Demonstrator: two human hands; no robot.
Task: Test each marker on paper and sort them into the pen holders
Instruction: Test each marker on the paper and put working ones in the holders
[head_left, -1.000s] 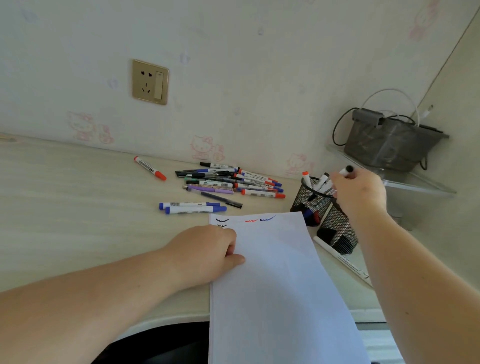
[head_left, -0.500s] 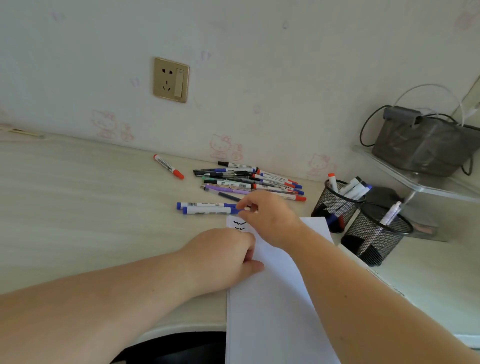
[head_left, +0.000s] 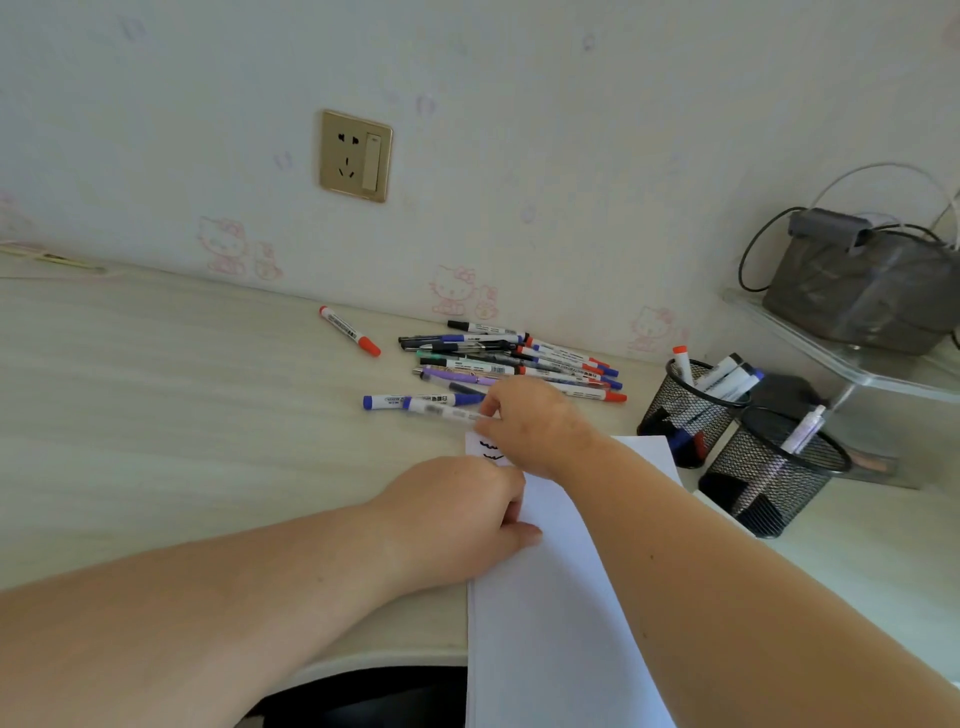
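Note:
A white sheet of paper (head_left: 550, 613) lies on the desk with black squiggles near its top left corner. My left hand (head_left: 457, 514) rests on the paper's left edge, fingers curled under. My right hand (head_left: 535, 426) reaches over the paper's top and pinches a blue-capped marker (head_left: 441, 410), which looks blurred and slightly lifted. A second blue marker (head_left: 410, 400) lies just behind it. A pile of markers (head_left: 514, 361) lies by the wall, and a red-capped marker (head_left: 349, 331) lies apart to the left. Two black mesh pen holders stand at the right: the far holder (head_left: 685, 410) holds several markers, the near holder (head_left: 774, 467) one.
A glass shelf (head_left: 852, 353) at the right carries a grey box (head_left: 862, 291) with cables. A wall socket (head_left: 356, 156) sits above the desk. The desk's front edge curves just below my left forearm.
My right hand left the pen holders, crossed left over the paper and took hold of a blue-capped marker. My left hand has stayed on the paper.

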